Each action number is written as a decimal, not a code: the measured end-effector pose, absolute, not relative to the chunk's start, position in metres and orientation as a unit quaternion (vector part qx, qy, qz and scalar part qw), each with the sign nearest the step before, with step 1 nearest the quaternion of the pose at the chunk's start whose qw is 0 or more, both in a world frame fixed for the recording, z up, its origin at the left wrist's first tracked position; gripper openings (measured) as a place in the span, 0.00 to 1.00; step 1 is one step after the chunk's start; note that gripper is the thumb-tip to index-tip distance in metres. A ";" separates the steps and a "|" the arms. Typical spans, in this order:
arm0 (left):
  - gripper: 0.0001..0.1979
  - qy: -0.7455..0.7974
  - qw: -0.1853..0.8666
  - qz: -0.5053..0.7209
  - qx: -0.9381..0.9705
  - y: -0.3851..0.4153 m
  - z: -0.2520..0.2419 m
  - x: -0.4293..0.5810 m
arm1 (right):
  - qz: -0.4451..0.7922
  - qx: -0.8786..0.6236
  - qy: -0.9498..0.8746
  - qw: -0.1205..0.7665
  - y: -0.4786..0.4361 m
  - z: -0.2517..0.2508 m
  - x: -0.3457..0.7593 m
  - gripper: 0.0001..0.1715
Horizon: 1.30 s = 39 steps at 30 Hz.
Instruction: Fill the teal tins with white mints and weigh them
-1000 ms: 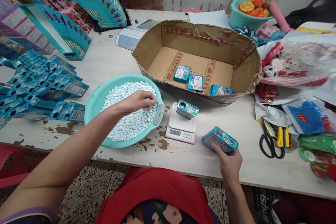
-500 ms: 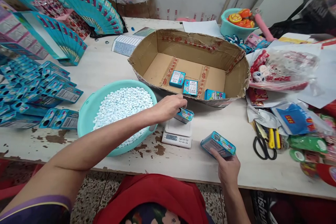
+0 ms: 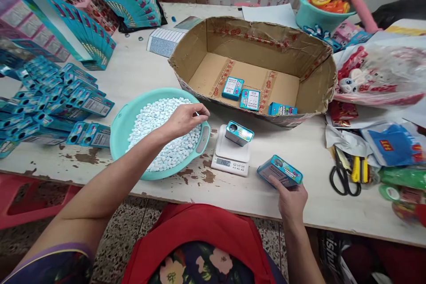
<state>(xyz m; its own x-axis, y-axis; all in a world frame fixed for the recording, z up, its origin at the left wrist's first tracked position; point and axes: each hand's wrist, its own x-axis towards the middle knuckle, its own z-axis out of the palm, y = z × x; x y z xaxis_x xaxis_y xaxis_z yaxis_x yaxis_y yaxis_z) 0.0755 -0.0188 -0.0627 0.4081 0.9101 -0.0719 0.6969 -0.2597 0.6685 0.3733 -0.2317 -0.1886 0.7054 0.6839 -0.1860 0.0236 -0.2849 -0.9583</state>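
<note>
My left hand [image 3: 188, 119] hovers over the right side of a turquoise basin [image 3: 117, 129] of small pale-blue candies [image 3: 163, 122]. Its fingers are curled towards the thumb; anything between them is too small to make out. An upright blue candy box [image 3: 240, 134] with a round hole in its top stands on the plate of a white digital scale [image 3: 230, 159], untouched. To the scale's right, my right hand [image 3: 292, 199] grips another blue candy box [image 3: 279, 172], tilted near the table's front edge.
A low cardboard box [image 3: 253, 44] behind the scale holds several blue boxes. More blue boxes [image 3: 63, 102] crowd the left, by fanned cards [image 3: 133, 0]. At right lie scissors [image 3: 341, 177], a yellow cutter [image 3: 360, 169] and plastic bags [image 3: 382, 80].
My left hand has moved left, from the box on the scale to above the basin. The scale's digits have changed. My right hand still holds its box, and the view has tilted down.
</note>
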 end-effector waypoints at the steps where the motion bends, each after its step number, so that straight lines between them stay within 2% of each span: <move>1: 0.08 0.514 0.318 0.166 0.779 -0.020 -0.064 0.078 | 0.301 -0.741 -0.241 0.550 -0.231 -0.188 0.373 0.32; 7: 0.08 0.481 0.282 0.133 0.820 -0.023 -0.061 0.099 | 0.296 -0.743 -0.254 0.544 -0.232 -0.184 0.372 0.31; 11: 0.10 0.555 0.124 -0.001 0.823 -0.018 -0.066 0.087 | 0.291 -0.745 -0.244 0.549 -0.236 -0.180 0.372 0.32; 13: 0.10 0.587 0.103 -0.078 0.799 -0.016 -0.074 0.068 | 0.292 -0.748 -0.234 0.548 -0.237 -0.179 0.373 0.32; 17: 0.14 0.565 0.189 -0.109 0.796 -0.022 -0.090 0.027 | 0.292 -0.757 -0.223 0.540 -0.234 -0.176 0.372 0.32; 22: 0.09 0.630 0.229 0.015 0.742 -0.033 -0.094 -0.008 | 0.299 -0.753 -0.236 0.537 -0.230 -0.180 0.369 0.32; 24: 0.10 0.660 0.313 0.082 0.678 -0.033 -0.096 -0.018 | 0.308 -0.748 -0.242 0.536 -0.229 -0.181 0.368 0.32; 28: 0.13 0.601 0.603 0.214 0.478 -0.028 -0.102 -0.023 | 0.312 -0.752 -0.239 0.529 -0.231 -0.181 0.369 0.31; 30: 0.14 0.565 0.667 0.240 0.423 -0.027 -0.100 -0.013 | 0.309 -0.756 -0.235 0.527 -0.233 -0.181 0.370 0.31; 32: 0.12 0.536 0.682 0.219 0.446 -0.027 -0.092 0.008 | 0.306 -0.760 -0.233 0.523 -0.234 -0.183 0.370 0.31; 35: 0.08 0.484 0.623 0.154 0.595 -0.026 -0.069 0.054 | 0.306 -0.758 -0.229 0.528 -0.235 -0.185 0.371 0.33; 39: 0.06 0.421 0.391 0.075 0.815 -0.019 -0.047 0.117 | 0.313 -0.748 -0.221 0.542 -0.236 -0.186 0.372 0.33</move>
